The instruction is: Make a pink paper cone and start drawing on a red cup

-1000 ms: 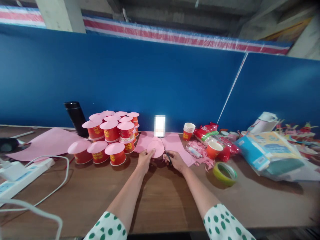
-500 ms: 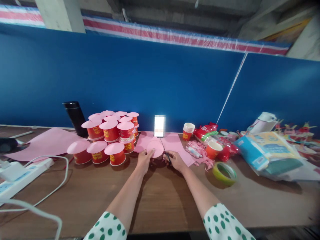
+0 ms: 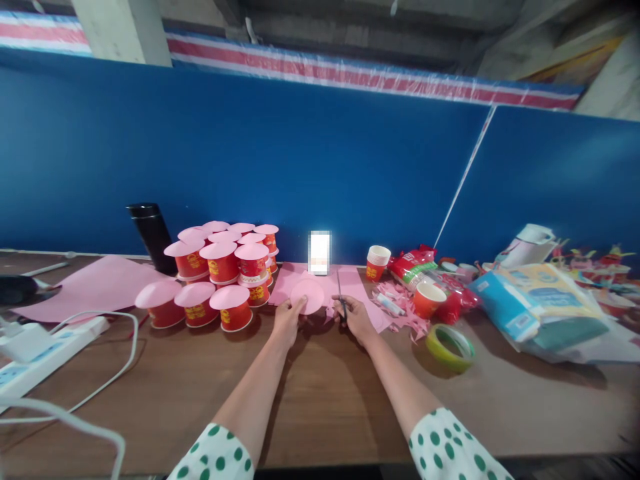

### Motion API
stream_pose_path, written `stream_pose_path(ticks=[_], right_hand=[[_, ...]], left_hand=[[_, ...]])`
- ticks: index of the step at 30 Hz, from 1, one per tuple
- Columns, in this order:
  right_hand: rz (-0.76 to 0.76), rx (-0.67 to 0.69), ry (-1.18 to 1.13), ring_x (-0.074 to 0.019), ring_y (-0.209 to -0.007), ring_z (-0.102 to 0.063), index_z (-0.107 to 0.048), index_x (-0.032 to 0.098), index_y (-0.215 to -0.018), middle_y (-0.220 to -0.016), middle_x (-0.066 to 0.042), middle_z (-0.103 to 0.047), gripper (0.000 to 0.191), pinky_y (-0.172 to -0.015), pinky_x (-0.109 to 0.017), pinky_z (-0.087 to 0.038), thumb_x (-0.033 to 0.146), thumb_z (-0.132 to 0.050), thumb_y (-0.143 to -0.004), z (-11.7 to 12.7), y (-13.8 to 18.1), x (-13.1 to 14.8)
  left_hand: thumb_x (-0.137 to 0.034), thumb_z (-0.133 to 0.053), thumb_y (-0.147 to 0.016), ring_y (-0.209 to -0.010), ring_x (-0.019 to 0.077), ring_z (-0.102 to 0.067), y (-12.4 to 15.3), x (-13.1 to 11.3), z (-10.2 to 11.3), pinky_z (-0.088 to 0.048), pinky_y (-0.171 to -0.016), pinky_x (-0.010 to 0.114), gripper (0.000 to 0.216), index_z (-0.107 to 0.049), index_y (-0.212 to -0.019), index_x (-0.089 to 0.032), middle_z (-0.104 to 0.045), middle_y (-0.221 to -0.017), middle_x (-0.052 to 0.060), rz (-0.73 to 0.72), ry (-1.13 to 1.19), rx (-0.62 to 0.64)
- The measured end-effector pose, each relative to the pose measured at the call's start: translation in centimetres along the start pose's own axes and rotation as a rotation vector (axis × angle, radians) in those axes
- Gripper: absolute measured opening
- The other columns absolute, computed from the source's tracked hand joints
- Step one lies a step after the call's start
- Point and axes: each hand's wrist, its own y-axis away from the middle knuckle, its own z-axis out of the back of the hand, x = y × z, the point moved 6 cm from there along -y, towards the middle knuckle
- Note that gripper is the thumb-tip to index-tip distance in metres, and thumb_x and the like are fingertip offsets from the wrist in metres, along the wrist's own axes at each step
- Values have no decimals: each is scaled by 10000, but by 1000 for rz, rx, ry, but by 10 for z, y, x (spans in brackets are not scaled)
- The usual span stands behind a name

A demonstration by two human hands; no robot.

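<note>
Between thumb and fingers, my left hand (image 3: 288,321) pinches the lower left edge of a round pink paper disc (image 3: 309,295). Dark-handled scissors (image 3: 343,309) are in my right hand (image 3: 358,319), their blades pointing away from me and apart from the disc. A small pink paper scrap (image 3: 330,313) lies by my right fingertips. Behind both hands, pink paper sheets (image 3: 353,281) lie on the table. To the left stand several red paper cups (image 3: 236,318) topped with pink discs (image 3: 229,297), some of them stacked.
A black bottle (image 3: 150,237) and a power strip (image 3: 55,350) with white cables are at left. On the right are stacked cups (image 3: 377,263), an orange cup (image 3: 429,299), pink scraps (image 3: 407,323), green tape (image 3: 451,348) and a blue-yellow package (image 3: 540,303). A blue partition (image 3: 310,153) rises behind.
The scissors have moved right, away from the disc's edge, and now point straighter ahead. A small pink scrap shows beside my right fingers. My left hand still holds the disc.
</note>
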Motion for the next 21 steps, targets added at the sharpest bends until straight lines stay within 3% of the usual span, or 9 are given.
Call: stream_pose_path(ticks=[5,9,13,17,21], right_hand=[[61,-82,95,-122,-504,-539,-572,125,-1070,-607,4,-580,497,-420,-206,-356,503,-581,-748,10,0,4],[172,-177,642,-165,-575,-570,-552,184,-1099,-601,11,-600,422,-526,-249,-382,449,-588,-773,19,5,15],[112,-152,1075,-200,-729,-627,-592,248,-1011,-782,-21,-688,247,-567,-248,-356,359,-580,-791,19,7,22],[59,-120,1145,-208,-856,-637,-596,252,-1032,-953,-38,-701,253,-623,-249,-376,328,-582,-791,20,-3,31],[16,-61,1167,-235,-892,-632,-570,214,-1106,-989,-80,-693,414,-650,-266,-385,377,-656,-736,14,-18,37]], left_hand=[[-234,-788,-573,-408,54,-501,1,-4,7,-390,-368,151,252,-595,-696,-129,-586,-556,-21,59,223,-121],[-125,-716,-661,-436,31,-508,-1,-9,11,-398,-388,116,124,-602,-712,-132,-587,-582,-34,73,454,-182],[-96,-664,-720,-428,26,-503,-3,-10,11,-399,-381,112,72,-602,-708,-131,-591,-584,-34,98,549,-182],[-81,-650,-733,-436,27,-507,-3,-9,11,-398,-384,117,77,-600,-704,-130,-597,-592,-33,114,563,-174],[-109,-683,-713,-453,34,-519,-3,-8,11,-407,-405,127,105,-587,-685,-142,-595,-586,-38,106,563,-148]])
